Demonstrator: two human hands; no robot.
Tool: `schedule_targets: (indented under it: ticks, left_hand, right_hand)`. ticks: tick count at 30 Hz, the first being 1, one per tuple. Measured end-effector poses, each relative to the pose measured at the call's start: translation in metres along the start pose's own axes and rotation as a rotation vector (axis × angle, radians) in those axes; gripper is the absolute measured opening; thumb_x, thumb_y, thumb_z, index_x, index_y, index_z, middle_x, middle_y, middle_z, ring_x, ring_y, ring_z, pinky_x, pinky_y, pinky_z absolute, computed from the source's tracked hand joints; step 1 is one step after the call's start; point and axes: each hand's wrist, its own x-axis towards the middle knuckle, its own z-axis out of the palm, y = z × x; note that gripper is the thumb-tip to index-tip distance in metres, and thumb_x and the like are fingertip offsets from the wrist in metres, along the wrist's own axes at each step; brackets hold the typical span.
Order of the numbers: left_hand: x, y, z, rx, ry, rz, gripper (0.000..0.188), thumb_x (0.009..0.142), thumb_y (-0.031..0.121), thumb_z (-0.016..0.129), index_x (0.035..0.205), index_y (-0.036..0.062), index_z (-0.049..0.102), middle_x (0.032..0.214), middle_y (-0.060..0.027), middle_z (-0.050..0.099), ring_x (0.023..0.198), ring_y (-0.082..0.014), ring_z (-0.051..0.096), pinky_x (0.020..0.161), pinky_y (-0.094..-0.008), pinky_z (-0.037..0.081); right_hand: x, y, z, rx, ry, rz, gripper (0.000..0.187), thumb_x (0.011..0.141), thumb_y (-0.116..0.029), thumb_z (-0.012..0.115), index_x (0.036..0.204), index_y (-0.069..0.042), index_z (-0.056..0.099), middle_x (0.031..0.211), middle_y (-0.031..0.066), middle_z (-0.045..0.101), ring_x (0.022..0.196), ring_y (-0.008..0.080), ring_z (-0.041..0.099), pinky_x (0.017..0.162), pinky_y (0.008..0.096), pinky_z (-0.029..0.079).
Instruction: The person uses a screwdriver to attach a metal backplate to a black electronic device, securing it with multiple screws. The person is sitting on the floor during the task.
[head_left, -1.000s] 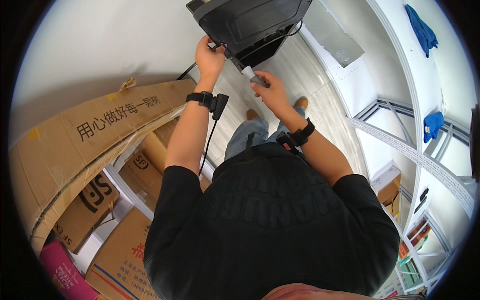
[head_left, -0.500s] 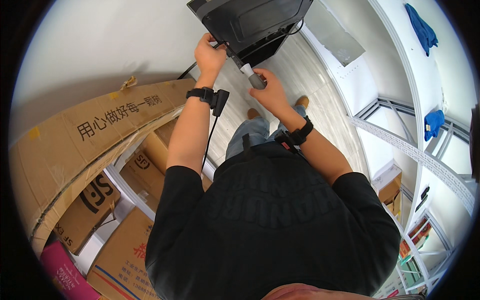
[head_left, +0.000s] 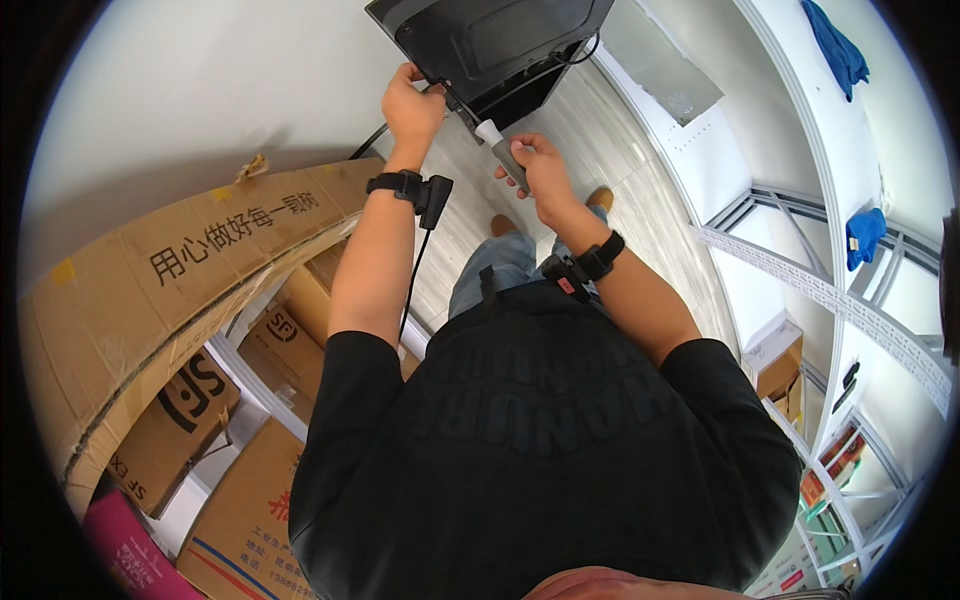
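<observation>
My right hand [head_left: 541, 168] is wrapped round a screwdriver [head_left: 511, 161] with a grey handle and a white collar. Its thin shaft slants up and to the left, toward the corner of a black, boxy appliance [head_left: 500, 45] with a ribbed panel. At that corner my left hand [head_left: 412, 108] has its fingers pinched together beside the shaft's far end. Whatever lies between those fingertips is too small and covered to make out.
A black cord [head_left: 580, 58] loops at the appliance's right side. To the left stands a long cardboard carton [head_left: 200, 235] above shelved boxes [head_left: 180, 400]. White shelving with metal rails [head_left: 790, 270] runs along the right. My shoes [head_left: 502, 226] stand on the grey wood-look floor [head_left: 640, 190].
The fingers of my right hand have shifted round the screwdriver handle, and more of its shaft shows. My left hand stays pinched at the appliance's corner. The whole view has slid slightly.
</observation>
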Motion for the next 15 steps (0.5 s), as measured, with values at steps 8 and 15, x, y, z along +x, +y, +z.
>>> schedule_targets:
  ticks: [8,15]
  left_hand:
    - [0.002,-0.004,0.002,0.005,-0.008,0.013,0.031,0.065,0.017,0.082,0.086,0.0038,0.064,0.085,-0.0077,0.069,0.077,-0.0263,0.066,0.071,-0.0346,0.050]
    - [0.003,-0.006,0.003,-0.003,-0.015,0.007,0.028,0.067,0.011,0.077,0.091,0.0062,0.065,0.087,-0.0080,0.070,0.080,-0.0304,0.066,0.071,-0.0377,0.050]
  right_hand:
    - [0.005,0.014,-0.002,0.032,-0.040,-0.030,0.039,0.083,-0.027,0.069,0.107,0.000,0.054,0.075,0.0066,0.060,0.062,0.0142,0.052,0.052,0.0295,0.043]
    - [-0.002,-0.001,0.007,0.102,-0.014,0.065,0.030,0.086,-0.029,0.067,0.094,-0.001,0.059,0.074,0.0080,0.061,0.061,0.0135,0.053,0.050,0.0293,0.041]
